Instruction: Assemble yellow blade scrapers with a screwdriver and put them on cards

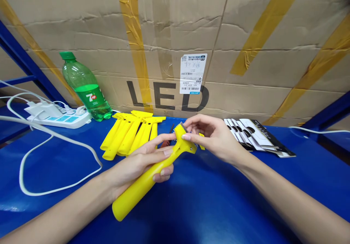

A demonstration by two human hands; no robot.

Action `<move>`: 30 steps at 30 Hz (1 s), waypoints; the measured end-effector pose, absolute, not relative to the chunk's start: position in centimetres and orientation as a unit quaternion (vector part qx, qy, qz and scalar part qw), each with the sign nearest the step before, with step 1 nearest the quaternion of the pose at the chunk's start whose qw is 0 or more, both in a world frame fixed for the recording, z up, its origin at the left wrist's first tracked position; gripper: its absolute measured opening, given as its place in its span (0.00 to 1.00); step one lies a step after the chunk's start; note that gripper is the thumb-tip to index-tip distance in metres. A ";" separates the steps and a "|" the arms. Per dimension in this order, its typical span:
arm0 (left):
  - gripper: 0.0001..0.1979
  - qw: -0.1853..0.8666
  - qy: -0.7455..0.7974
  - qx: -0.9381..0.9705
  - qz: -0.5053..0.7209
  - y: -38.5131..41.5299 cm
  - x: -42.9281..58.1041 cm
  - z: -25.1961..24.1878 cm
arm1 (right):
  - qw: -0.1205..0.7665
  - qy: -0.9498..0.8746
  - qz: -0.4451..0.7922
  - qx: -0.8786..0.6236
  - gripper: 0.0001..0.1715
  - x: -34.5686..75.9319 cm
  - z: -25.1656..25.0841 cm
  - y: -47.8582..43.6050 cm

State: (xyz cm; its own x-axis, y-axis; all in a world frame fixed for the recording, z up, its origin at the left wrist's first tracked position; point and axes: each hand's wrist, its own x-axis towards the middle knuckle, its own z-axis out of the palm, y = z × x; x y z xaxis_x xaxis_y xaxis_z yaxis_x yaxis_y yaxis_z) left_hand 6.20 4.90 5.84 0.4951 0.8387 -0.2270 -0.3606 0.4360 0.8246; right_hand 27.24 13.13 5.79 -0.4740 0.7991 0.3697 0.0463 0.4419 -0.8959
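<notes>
One power strip (pixel 65 119) and one bottle (pixel 82 78) well left of the one scraper (pixel 139 187), at least five yellow handles (pixel 129 138) nearer its left, left hand (pixel 133 165) with fingers wrapped round it above the tabletop (pixel 218 204), right hand (pixel 217 138) with fingers pinching its head, at least four cards (pixel 257 134) to its right

Cardboard box (pixel 98 36) across back, "LED" printed in black, yellow-brown tape (pixel 131 22) in strips; white label (pixel 193 73) overlaps top of D. Green bottle (pixel 84 85), capped, "7" on its wrapper, just beside white power strip (pixel 61 118), plugs in. White cable (pixel 35 193) looped on blue counter (pixel 232 207), left side.
</notes>
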 end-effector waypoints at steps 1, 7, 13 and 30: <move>0.18 0.782 0.325 0.369 0.382 4.9 6.2 5.9 | 0.422 -0.732 0.450 -0.288 0.16 27.3 5.8 13.2; 0.19 0.782 0.329 0.346 0.401 5.0 6.4 6.0 | 0.407 -0.716 0.483 -0.297 0.15 27.4 5.8 13.3; 0.21 0.773 0.334 0.326 0.429 5.5 5.9 6.0 | 0.459 -0.730 0.365 -0.351 0.14 27.5 5.5 13.6; 0.32 0.697 0.379 0.310 0.525 7.5 3.0 7.6 | 0.147 -0.891 0.316 -0.292 0.19 22.6 4.6 10.4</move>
State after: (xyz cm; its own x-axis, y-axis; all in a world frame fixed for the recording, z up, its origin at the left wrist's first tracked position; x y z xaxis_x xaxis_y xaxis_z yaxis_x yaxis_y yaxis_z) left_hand 3.00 7.54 7.56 0.1630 0.9655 -0.2031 -0.4966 0.2581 0.8287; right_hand 22.58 10.39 4.60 -0.7859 0.6135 0.0768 0.4279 0.6294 -0.6487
